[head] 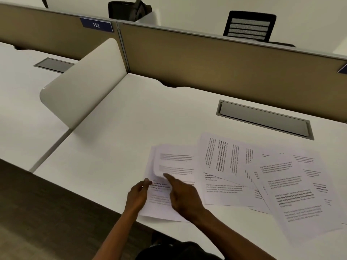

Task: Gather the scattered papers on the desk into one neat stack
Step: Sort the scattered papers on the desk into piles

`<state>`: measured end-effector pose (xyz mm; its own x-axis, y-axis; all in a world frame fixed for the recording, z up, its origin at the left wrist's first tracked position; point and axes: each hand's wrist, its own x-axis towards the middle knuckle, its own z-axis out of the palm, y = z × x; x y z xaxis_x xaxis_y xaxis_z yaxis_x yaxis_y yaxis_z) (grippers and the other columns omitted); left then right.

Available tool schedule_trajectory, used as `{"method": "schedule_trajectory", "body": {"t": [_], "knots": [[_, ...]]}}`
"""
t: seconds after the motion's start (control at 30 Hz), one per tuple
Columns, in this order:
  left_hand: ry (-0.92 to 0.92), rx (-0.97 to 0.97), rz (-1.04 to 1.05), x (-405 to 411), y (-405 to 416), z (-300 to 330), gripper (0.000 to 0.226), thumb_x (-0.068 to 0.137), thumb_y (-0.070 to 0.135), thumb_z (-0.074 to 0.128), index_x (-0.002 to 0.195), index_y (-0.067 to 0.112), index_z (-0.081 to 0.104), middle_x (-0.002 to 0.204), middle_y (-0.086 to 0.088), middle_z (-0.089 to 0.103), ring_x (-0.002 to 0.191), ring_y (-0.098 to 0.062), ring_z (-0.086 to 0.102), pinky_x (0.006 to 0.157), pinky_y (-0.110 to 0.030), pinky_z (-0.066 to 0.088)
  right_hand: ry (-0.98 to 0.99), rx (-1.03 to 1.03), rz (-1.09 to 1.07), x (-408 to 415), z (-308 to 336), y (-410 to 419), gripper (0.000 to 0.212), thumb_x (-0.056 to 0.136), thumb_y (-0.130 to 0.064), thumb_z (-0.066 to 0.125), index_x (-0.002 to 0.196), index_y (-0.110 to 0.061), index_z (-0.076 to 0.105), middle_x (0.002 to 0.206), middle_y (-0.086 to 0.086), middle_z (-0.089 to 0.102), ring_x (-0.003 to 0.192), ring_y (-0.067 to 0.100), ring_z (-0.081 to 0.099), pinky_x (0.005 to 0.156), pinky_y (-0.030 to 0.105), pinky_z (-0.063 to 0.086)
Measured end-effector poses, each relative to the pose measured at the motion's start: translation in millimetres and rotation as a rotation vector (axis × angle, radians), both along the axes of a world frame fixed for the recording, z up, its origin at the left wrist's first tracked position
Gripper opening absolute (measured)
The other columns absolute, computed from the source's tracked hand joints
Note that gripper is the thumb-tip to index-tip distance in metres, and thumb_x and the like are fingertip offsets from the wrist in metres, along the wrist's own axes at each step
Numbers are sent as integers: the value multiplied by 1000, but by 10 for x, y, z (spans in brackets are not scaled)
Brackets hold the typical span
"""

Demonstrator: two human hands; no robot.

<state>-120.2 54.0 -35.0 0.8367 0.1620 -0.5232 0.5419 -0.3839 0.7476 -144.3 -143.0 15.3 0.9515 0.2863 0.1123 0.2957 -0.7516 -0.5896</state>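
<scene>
Several printed white papers lie fanned across the near right part of the white desk (116,128). A small pile (159,201) sits at the left of the spread, and its top sheet (174,160) curls up, blurred by motion. My left hand (138,196) pinches the pile's left edge. My right hand (182,196) lies on the pile with its index finger stretched out, touching the curled sheet. Further right lie a sideways sheet (223,156), a sheet (225,192) beneath it and an overlapping slanted sheet (296,196).
A grey cable hatch (262,119) is set in the desk behind the papers. A tan partition (206,59) closes the back and a white rounded divider (84,85) stands at the left. The desk's front edge runs diagonally at lower left. A black chair (249,25) and a bag (129,9) are beyond.
</scene>
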Motion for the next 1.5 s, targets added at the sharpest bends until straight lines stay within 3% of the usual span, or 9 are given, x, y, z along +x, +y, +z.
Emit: {"method": "schedule_trajectory", "body": {"t": [0.13,0.3,0.4,0.53,0.7,0.87,1.07,1.3,1.5], "knots": [[110,-146,113,56,55,16,50,94,69,37,110,32,67,107,-4,70,97,-24,67,82,-39,56,118,-86,106,-43,-129,156,54,97,-23,46,150,-24,33,144,8,53,123,28,57,105,35,43],[132,-140,99,57,110,-30,14,95,34,61,108,29,64,122,-6,66,102,-25,63,83,-41,54,173,-137,240,-82,-227,128,49,100,-27,43,148,-20,37,147,7,50,129,26,52,111,34,39],[126,-115,90,71,112,-53,18,96,18,58,113,25,60,127,-10,64,106,-29,61,89,-44,55,251,-34,269,-120,-276,62,53,96,-42,51,144,-20,44,148,3,49,134,20,48,115,32,35],[79,-2,81,52,143,-78,27,98,16,54,124,23,57,131,-10,62,99,-23,60,78,-34,52,237,65,34,-156,-336,-95,68,82,-73,50,136,-32,50,139,-10,56,125,5,51,106,20,39],[28,96,111,12,232,-76,35,100,17,53,135,18,52,138,-13,58,108,-30,60,93,-45,50,209,-37,-282,-77,-455,-586,50,91,-45,58,135,-20,55,140,0,55,130,16,48,109,26,33],[-27,208,-12,-32,223,-42,34,100,16,55,133,14,49,136,-18,58,118,-37,59,96,-46,49,201,-146,-446,287,-397,-978,52,91,-28,60,139,-11,50,146,12,47,138,26,39,112,37,34],[-66,278,5,-53,178,-23,38,96,23,61,129,13,44,124,-24,63,99,-39,63,86,-47,52,251,-253,-487,525,-341,-1179,57,93,-31,56,145,-14,41,154,10,36,143,26,30,115,38,28],[-80,288,-6,-35,92,-27,86,86,17,75,155,13,23,137,-26,57,121,-48,57,102,-61,45,233,-304,-804,102,-356,-1919,61,91,-32,58,146,-12,38,155,15,32,146,32,23,116,45,26],[-67,389,-23,26,-45,-9,85,83,23,79,152,7,32,141,-30,49,129,-50,47,105,-62,41,508,-400,-927,-220,-385,-2500,84,93,-47,53,155,-12,7,161,24,6,149,40,8,119,50,20]]}}
